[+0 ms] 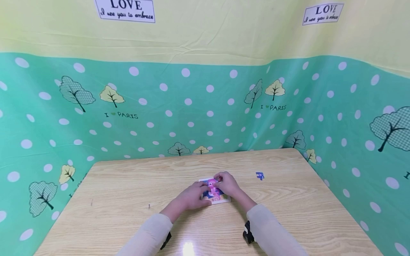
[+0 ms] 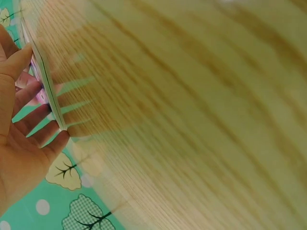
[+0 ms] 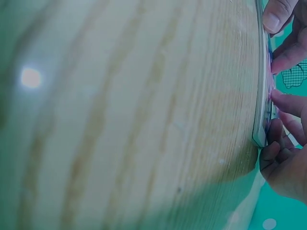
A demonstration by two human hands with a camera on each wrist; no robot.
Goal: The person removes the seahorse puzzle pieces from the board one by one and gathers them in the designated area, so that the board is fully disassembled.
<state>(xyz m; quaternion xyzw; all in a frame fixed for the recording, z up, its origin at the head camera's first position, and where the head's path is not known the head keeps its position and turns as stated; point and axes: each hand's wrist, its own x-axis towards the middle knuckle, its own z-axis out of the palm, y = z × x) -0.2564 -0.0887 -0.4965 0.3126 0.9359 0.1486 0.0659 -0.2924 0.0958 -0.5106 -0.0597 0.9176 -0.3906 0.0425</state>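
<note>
A small jigsaw puzzle (image 1: 214, 193) with a pink seahorse-like picture on blue and a pale border lies on the wooden table. At its left side my left hand (image 1: 193, 196) rests, thumb along the near edge and index finger over the picture. The left wrist view shows this hand's fingers (image 2: 34, 116) spread and nearly straight against the board's edge. From the far right, my right hand (image 1: 229, 184) touches the puzzle, its thumb on the picture and the other fingers bent near the corner. I cannot tell whether a piece is between those right fingertips.
Right of the hands, a blue puzzle piece group (image 1: 260, 176) lies on the wooden table (image 1: 128, 188). A tiny dark bit (image 1: 148, 206) sits left of the hands. Green dotted cloth (image 1: 192, 124) hangs behind and beside the table. A black wrist device (image 1: 248, 233) is by the right sleeve.
</note>
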